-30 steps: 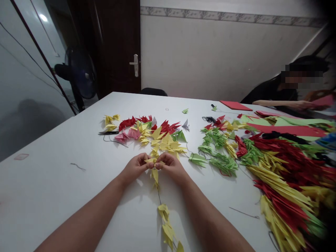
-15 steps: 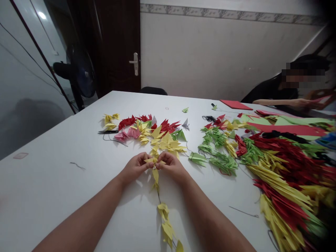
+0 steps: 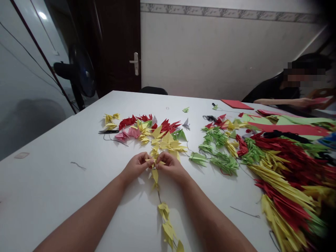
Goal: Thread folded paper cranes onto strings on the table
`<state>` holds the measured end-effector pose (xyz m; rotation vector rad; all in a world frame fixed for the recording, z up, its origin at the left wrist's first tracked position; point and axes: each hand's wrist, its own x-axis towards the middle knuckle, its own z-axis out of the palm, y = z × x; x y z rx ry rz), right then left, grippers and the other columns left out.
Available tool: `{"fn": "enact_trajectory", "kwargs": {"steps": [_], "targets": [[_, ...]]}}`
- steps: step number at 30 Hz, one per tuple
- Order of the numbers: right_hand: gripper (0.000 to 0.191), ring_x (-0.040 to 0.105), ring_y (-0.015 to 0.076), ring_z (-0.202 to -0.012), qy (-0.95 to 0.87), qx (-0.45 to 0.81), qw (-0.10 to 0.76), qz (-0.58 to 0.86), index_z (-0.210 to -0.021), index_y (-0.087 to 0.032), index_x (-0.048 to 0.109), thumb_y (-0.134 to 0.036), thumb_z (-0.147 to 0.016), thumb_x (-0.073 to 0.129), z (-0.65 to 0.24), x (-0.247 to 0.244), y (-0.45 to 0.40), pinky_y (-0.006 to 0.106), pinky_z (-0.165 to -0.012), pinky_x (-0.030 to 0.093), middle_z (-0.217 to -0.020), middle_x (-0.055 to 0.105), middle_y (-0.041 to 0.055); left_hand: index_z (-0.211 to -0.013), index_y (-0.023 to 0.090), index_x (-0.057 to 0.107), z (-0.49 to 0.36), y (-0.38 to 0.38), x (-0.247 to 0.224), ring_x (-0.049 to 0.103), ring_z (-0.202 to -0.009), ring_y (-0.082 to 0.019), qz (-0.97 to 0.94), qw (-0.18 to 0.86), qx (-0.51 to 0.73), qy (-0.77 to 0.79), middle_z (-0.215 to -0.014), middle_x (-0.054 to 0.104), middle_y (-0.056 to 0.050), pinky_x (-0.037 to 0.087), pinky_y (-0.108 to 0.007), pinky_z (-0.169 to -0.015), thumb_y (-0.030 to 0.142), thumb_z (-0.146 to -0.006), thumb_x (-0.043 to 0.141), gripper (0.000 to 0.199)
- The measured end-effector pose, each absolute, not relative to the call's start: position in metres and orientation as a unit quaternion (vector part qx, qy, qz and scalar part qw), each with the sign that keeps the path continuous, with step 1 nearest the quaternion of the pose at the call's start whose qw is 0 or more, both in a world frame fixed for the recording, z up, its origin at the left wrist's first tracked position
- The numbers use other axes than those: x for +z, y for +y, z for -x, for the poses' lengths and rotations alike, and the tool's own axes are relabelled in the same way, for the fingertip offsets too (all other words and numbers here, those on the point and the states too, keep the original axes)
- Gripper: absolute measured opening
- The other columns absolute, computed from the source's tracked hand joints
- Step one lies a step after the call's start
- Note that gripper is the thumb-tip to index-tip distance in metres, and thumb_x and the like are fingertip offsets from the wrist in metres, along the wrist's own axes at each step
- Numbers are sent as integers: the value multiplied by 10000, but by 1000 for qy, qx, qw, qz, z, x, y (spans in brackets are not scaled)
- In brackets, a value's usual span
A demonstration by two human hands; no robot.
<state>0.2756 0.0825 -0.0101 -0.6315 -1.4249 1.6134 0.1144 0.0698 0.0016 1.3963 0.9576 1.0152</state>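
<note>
Strand of yellow folded paper (image 3: 168, 229) on a dark thread (image 3: 159, 196), running along the table (image 3: 52, 196) between the forearms: several pieces are already strung, and one at the far end, pinched in the fingertips of both left hand (image 3: 139, 164) and right hand (image 3: 171, 165), seems not yet settled. Beyond lies a yellow cluster (image 3: 168, 141); rightward, a large red heap (image 3: 288, 164) suggests, from here, much paper left.
</note>
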Motion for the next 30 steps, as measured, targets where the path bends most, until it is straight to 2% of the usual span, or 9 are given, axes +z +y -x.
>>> {"fn": "enact_trajectory", "kwargs": {"steps": [19,30], "targets": [[226,523,95,-617,-604,603,434,288,-662,-175,534,-259,-600,734,-274,-15,85,229,-595,388,-641,564,-32,-553,180,323,-113,70,0,443,-631,-102,-578,576,419,398,-662,506,20,332,-221,-595,372,-681,629,383],[206,546,128,-679,-621,595,415,297,-663,-172,537,-280,-627,708,-275,-12,83,265,-646,400,-676,585,-8,-544,183,335,-111,71,-1,442,-634,-112,-591,560,413,408,-648,498,21,332,-230,-598,364,-678,610,356]]}}
